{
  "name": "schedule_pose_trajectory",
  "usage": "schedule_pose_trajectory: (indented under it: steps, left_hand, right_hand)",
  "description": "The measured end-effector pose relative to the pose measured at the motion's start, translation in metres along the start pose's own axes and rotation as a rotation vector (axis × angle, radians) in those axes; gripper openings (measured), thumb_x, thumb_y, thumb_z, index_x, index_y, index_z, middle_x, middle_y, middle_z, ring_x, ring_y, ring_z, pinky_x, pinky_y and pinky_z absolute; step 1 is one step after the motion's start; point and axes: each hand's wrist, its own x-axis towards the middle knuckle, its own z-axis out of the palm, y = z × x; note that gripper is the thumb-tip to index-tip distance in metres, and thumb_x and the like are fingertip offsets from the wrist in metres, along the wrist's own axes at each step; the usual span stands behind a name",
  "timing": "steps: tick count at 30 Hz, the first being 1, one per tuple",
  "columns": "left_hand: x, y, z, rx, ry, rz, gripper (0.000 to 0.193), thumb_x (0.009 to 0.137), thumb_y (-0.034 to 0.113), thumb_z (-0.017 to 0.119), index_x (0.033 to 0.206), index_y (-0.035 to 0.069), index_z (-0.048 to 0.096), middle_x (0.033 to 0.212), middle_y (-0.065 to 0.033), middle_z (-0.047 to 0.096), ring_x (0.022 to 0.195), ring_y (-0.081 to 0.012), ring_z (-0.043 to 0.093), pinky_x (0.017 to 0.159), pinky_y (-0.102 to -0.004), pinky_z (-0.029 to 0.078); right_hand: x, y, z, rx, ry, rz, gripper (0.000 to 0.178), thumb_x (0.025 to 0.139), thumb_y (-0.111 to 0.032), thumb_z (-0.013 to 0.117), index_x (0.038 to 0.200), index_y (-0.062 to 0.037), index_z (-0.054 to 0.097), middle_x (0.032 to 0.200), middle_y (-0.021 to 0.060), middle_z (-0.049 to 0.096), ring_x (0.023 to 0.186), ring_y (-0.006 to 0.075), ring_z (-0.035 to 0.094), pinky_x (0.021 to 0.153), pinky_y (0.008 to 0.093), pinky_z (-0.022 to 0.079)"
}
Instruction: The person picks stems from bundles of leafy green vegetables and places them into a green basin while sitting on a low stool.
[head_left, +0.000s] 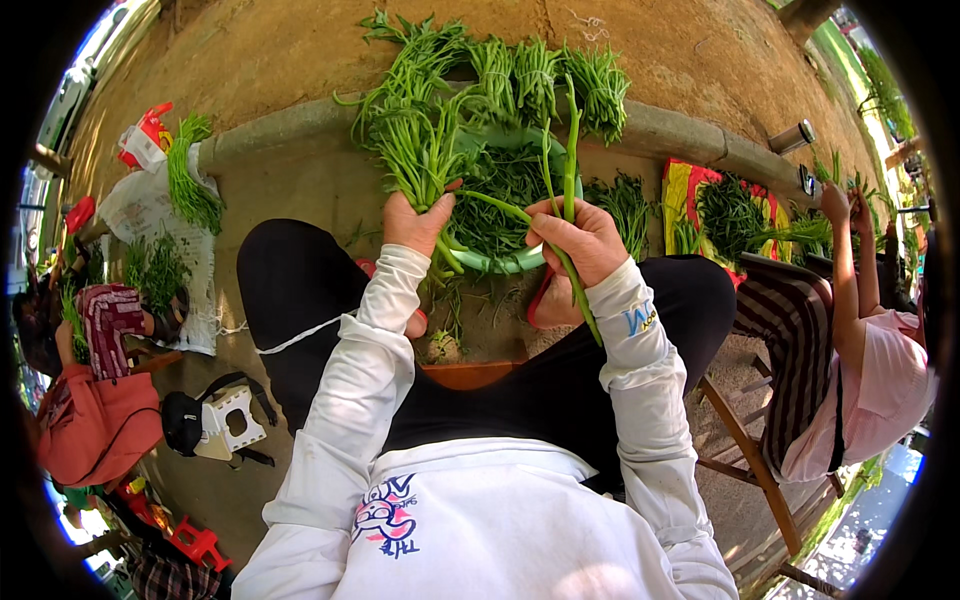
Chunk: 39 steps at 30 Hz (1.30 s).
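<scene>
My left hand (415, 224) is closed around a thick bunch of leafy greens (415, 150), which look like water spinach. The bunch fans away from me, and a few stem ends poke out below the fist. My right hand (584, 240) grips a few long green stalks (572, 165) between thumb and fingers. They point upward, and one thick stem runs down past my wrist. A thin stem stretches from the bunch toward my right fingers. Between and beyond my hands sits a light green basin (502, 265) full of loose leaves (495, 200).
Several tied bundles of greens (535, 78) lie along the concrete curb (680, 135) beyond the basin. Loose greens (622, 212) are right of it. A co-worker (860, 350) handles greens at right; another person (95, 410) sits left, near a white folding stool (232, 422).
</scene>
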Motion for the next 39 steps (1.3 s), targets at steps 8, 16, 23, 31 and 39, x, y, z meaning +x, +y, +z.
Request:
schedule_pose_trajectory:
  steps: [8,16,23,31,39]
  left_hand:
    - [0.0,-0.009,0.001,0.011,0.002,-0.012,0.016,0.079,0.008,0.063,0.092,-0.001,0.062,0.082,-0.0048,0.064,0.065,-0.0117,0.057,0.06,-0.0253,0.046]
    - [0.01,-0.016,-0.013,-0.188,0.206,-0.222,0.018,0.075,0.006,0.065,0.089,-0.001,0.057,0.071,-0.0088,0.061,0.057,-0.0166,0.056,0.054,-0.0301,0.049]
    - [0.0,-0.009,0.002,-0.276,0.023,-0.245,0.02,0.074,0.01,0.067,0.089,0.001,0.056,0.069,-0.0074,0.058,0.058,-0.0181,0.057,0.054,-0.0304,0.049]
    - [-0.01,0.012,0.02,-0.57,0.018,-0.509,0.022,0.08,0.013,0.064,0.097,0.002,0.057,0.078,-0.0093,0.061,0.069,-0.0199,0.06,0.06,-0.0325,0.053]
    - [-0.004,-0.004,0.011,-0.667,-0.007,-0.555,0.025,0.078,0.02,0.069,0.095,0.005,0.058,0.083,-0.0053,0.061,0.071,-0.0176,0.061,0.062,-0.033,0.053]
  right_hand:
    - [0.0,0.001,-0.004,0.014,-0.03,-0.006,0.026,0.084,-0.018,0.061,0.102,-0.0002,0.057,0.075,0.0052,0.061,0.049,0.006,0.046,0.042,0.0185,0.034]
    - [0.006,0.007,-0.01,0.118,-0.014,-0.2,0.03,0.089,-0.014,0.054,0.114,0.0034,0.052,0.077,0.0031,0.056,0.061,0.0087,0.051,0.053,0.0218,0.041]
    - [0.019,0.01,-0.018,0.682,0.181,-0.284,0.019,0.091,-0.023,0.052,0.108,-0.0141,0.053,0.084,0.0011,0.057,0.074,0.0162,0.057,0.072,0.0378,0.052]
    - [0.019,0.005,-0.018,0.679,0.003,-0.316,0.018,0.088,-0.019,0.057,0.102,-0.0088,0.054,0.071,0.0007,0.054,0.05,0.0095,0.045,0.042,0.0243,0.033]
    - [0.021,0.018,0.016,-0.169,0.058,-0.134,0.013,0.077,-0.012,0.067,0.085,-0.0029,0.062,0.067,-0.0009,0.059,0.052,0.007,0.051,0.048,0.0205,0.04]
